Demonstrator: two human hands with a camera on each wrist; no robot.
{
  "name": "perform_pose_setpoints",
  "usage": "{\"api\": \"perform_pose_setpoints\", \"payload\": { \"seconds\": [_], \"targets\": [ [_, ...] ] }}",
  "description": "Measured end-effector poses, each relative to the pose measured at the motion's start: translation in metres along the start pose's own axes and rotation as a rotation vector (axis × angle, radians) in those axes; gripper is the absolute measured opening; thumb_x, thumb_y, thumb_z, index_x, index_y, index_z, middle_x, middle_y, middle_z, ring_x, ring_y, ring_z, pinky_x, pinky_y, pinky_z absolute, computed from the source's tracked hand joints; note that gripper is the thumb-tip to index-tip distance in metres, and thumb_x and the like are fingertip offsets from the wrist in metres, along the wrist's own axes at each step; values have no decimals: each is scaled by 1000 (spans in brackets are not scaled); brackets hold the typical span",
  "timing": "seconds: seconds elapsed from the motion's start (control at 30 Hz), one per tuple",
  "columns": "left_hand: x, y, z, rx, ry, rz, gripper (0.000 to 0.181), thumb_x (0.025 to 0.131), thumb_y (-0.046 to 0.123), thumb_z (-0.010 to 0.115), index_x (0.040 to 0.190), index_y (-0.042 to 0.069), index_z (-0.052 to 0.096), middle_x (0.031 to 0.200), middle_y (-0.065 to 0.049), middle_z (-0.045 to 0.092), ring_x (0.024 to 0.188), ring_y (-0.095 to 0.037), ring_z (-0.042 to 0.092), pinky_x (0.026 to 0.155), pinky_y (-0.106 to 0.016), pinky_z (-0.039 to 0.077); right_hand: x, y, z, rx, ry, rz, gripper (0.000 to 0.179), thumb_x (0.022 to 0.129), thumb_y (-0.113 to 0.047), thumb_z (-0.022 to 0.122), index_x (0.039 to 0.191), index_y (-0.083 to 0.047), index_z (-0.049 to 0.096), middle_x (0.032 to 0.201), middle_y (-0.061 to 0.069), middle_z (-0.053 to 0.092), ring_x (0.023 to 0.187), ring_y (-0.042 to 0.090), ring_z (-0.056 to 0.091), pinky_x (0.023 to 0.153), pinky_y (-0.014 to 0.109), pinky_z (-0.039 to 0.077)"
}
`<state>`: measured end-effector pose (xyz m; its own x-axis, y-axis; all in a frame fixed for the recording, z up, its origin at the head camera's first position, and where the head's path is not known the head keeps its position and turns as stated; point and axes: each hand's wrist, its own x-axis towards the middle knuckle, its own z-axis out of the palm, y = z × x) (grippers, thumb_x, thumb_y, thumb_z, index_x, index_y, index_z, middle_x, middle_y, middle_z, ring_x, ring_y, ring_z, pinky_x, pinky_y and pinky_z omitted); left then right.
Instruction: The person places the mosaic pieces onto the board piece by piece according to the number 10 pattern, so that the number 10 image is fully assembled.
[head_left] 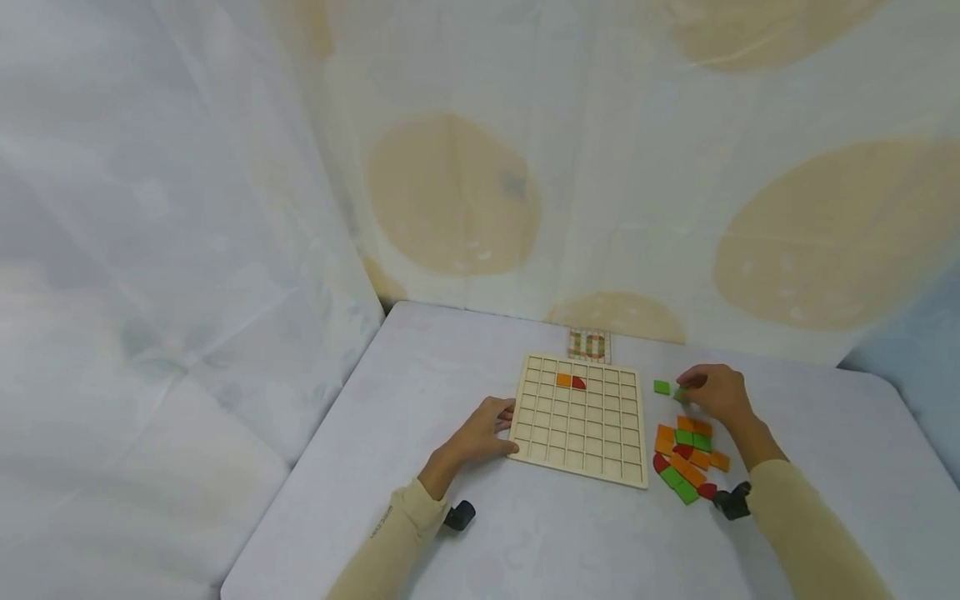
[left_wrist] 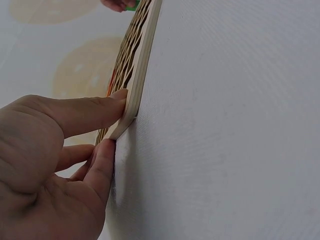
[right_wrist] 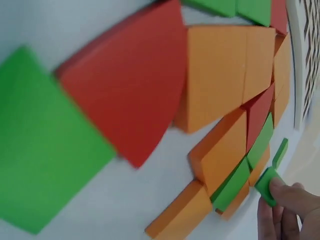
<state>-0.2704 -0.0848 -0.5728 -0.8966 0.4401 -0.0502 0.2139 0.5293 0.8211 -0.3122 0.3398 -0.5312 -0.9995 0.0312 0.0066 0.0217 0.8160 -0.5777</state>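
Observation:
A square wooden grid board lies on the table, with one orange square tile and one red quarter-round tile in neighbouring cells. My left hand grips the board's near left corner, thumb on the top rim and fingers against the edge, as the left wrist view shows. To the right of the board, my right hand pinches a green square tile between thumb and fingers. Another green tile lies flat just left of that hand. Below it spreads a loose pile of orange, green and red tiles.
A small patterned card lies against the board's far edge. The white table meets a draped wall cloth with tan spots behind it. Dark wrist-camera mounts show under both forearms.

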Motion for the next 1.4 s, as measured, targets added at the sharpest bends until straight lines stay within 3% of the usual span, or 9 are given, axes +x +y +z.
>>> {"api": "perform_pose_setpoints", "payload": {
  "seconds": [0.23, 0.47, 0.7, 0.97, 1.23, 1.4],
  "targets": [
    [-2, -1, -1, -1, 0, 2, 81, 76, 6, 83, 145, 4, 41, 127, -3, 44, 114, -13, 48, 103, -25, 44, -2, 1, -6, -14, -22, -5, 20, 85, -9, 72, 101, 3, 71, 97, 20, 69, 88, 35, 62, 80, 52, 56],
    [-2, -2, -4, -10, 4, -3, 81, 76, 4, 83, 145, 2, 40, 126, -4, 43, 114, -14, 48, 104, -23, 44, 3, -15, 2, 55, -13, -5, 21, 88, -12, 71, 104, 2, 71, 101, 20, 69, 93, 36, 62, 86, 52, 55],
    [-1, -2, -3, -30, 0, -12, 81, 76, 2, 82, 145, 1, 39, 127, -4, 43, 114, -14, 48, 103, -21, 44, 15, -51, 17, 87, -40, -109, 15, 86, -12, 74, 98, -1, 74, 94, 13, 72, 88, 30, 66, 78, 45, 58],
    [1, -1, -1, -53, -9, 10, 80, 75, -1, 82, 144, 1, 41, 127, -6, 42, 114, -15, 47, 100, -17, 45, 19, -92, 46, 146, -112, -226, 12, 85, -8, 75, 95, -2, 76, 90, 9, 73, 84, 26, 67, 75, 42, 59],
    [3, 3, 0, -34, 3, 15, 79, 75, 1, 82, 144, 1, 41, 127, -5, 43, 114, -14, 48, 102, -21, 45, 22, -115, 67, 211, -215, -333, 8, 84, -4, 74, 92, -2, 75, 92, 8, 72, 84, 25, 68, 76, 40, 60],
    [3, 5, 1, -22, -1, 9, 79, 76, 2, 82, 144, 1, 42, 126, -5, 43, 113, -14, 47, 102, -24, 45, 21, -122, 73, 193, -225, -344, 9, 84, -2, 73, 93, 0, 74, 90, 8, 71, 83, 24, 66, 74, 38, 59]
  ]
}}
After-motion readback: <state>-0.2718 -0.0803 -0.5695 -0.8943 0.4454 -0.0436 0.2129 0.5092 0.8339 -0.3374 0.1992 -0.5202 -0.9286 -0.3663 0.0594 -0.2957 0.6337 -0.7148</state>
